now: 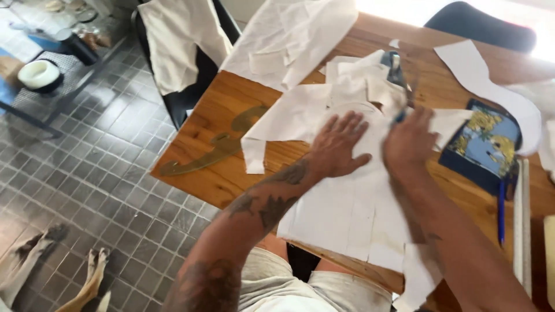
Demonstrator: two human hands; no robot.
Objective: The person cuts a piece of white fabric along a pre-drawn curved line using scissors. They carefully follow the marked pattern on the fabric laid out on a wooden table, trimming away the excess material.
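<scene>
We are cutting cream fabric (341, 214) on the counter (214, 173): left hand (338, 144) pressing flat, open; right hand (407, 141) gripping scissors (396, 72), needing a steady advance.

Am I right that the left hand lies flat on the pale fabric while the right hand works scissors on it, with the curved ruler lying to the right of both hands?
Not quite: the curved ruler lies left of both hands, as the head view shows. The left hand does press the pale fabric flat, and the right hand works the scissors.
</scene>
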